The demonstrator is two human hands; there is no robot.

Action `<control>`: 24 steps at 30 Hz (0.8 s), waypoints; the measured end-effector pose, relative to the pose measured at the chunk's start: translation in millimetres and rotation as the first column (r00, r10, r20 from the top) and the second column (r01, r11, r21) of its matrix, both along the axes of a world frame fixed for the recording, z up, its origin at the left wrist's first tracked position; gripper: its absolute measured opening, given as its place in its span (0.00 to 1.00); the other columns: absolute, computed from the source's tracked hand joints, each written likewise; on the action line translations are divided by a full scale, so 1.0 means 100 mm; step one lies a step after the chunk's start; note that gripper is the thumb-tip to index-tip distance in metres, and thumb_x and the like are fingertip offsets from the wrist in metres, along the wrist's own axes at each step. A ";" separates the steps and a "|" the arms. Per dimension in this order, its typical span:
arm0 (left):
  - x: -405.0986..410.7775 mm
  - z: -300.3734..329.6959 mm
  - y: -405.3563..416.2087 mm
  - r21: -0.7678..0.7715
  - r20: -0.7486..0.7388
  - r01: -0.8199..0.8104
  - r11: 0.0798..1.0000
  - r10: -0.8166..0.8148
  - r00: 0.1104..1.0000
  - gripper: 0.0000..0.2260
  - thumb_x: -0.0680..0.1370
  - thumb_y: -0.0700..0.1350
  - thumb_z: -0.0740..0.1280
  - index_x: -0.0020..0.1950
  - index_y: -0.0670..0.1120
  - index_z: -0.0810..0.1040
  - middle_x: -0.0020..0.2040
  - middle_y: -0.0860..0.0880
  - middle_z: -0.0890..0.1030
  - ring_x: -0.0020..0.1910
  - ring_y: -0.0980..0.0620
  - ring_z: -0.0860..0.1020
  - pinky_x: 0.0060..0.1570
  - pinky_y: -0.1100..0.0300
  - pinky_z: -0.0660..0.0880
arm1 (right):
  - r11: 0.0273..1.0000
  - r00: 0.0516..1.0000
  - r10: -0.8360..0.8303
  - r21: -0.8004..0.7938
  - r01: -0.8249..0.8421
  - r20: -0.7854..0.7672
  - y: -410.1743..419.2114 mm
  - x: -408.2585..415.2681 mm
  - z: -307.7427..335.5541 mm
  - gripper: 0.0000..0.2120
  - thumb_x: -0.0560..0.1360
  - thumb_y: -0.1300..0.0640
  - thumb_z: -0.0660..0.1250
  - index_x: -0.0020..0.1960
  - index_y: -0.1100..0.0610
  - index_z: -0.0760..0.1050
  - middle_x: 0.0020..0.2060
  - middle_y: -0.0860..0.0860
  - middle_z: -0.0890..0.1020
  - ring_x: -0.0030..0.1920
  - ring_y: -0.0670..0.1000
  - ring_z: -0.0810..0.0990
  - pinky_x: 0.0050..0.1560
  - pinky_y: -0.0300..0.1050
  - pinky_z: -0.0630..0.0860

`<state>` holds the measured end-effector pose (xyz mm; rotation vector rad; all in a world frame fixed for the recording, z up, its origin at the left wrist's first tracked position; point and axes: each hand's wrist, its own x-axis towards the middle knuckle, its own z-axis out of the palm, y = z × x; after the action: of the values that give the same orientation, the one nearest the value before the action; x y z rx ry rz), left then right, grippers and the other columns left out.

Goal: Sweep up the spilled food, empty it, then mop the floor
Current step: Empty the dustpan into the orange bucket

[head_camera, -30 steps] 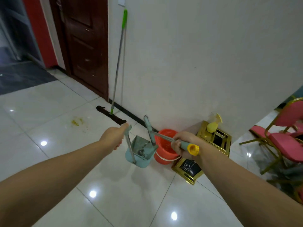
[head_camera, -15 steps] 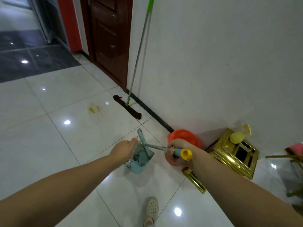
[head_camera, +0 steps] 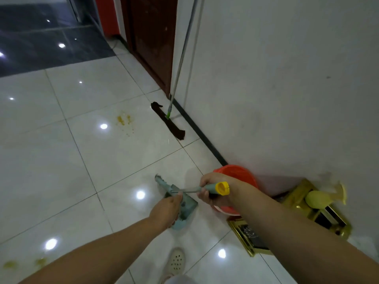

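Both hands low centre: right hand (head_camera: 213,191) grips yellow-capped grey-green broom handle (head_camera: 205,189), left hand (head_camera: 167,209) grips pale teal plastic dustpan (head_camera: 184,210); yellow spilled food (head_camera: 123,120) lies up-left, well apart, nearer the left hand.

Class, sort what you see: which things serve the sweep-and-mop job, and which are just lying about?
Job:
broom, in the right hand
dustpan, at the left hand
mop
yellow spill
red bucket

Lying about:
gold stand
yellow spray bottle
brown door
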<state>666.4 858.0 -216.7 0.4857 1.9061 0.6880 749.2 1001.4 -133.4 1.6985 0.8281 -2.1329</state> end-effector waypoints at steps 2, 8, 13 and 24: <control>0.08 -0.02 0.14 -0.006 0.007 -0.008 1.000 0.008 1.000 0.26 0.82 0.58 0.49 0.53 0.40 0.78 0.47 0.38 0.82 0.47 0.40 0.81 0.46 0.53 0.76 | 0.993 0.993 0.116 -0.030 -0.116 0.027 0.17 -0.03 0.01 0.04 0.77 0.63 0.55 0.50 0.64 0.65 0.33 0.57 0.70 0.18 0.46 0.71 0.18 0.32 0.70; 0.39 -0.10 0.42 -0.054 0.189 -0.166 0.985 0.173 0.967 0.21 0.82 0.56 0.52 0.41 0.43 0.73 0.31 0.47 0.73 0.27 0.52 0.71 0.27 0.61 0.68 | 0.918 0.916 0.394 -0.080 -0.389 0.078 0.51 -0.04 0.02 0.10 0.76 0.60 0.57 0.43 0.66 0.71 0.31 0.55 0.73 0.19 0.44 0.72 0.18 0.32 0.69; 0.56 -0.07 0.62 -0.222 0.454 -0.353 0.909 0.417 0.788 0.20 0.82 0.55 0.54 0.55 0.37 0.72 0.34 0.44 0.73 0.30 0.50 0.71 0.28 0.61 0.70 | 0.852 0.844 0.523 -0.055 -0.520 0.118 0.65 0.08 0.06 0.10 0.76 0.59 0.58 0.42 0.65 0.72 0.27 0.53 0.76 0.22 0.44 0.73 0.21 0.32 0.68; 0.41 -0.40 1.11 -0.389 0.667 -0.240 0.890 0.451 0.593 0.18 0.78 0.49 0.66 0.61 0.37 0.75 0.54 0.36 0.80 0.46 0.42 0.80 0.42 0.52 0.81 | 0.803 0.805 0.591 0.055 -0.593 0.048 0.66 0.55 0.00 0.11 0.75 0.52 0.64 0.51 0.59 0.77 0.37 0.53 0.81 0.30 0.46 0.77 0.30 0.38 0.74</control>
<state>707.0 968.5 -256.9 -0.3474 1.2487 0.7236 804.5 1067.6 -133.1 1.2557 1.2401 -1.6543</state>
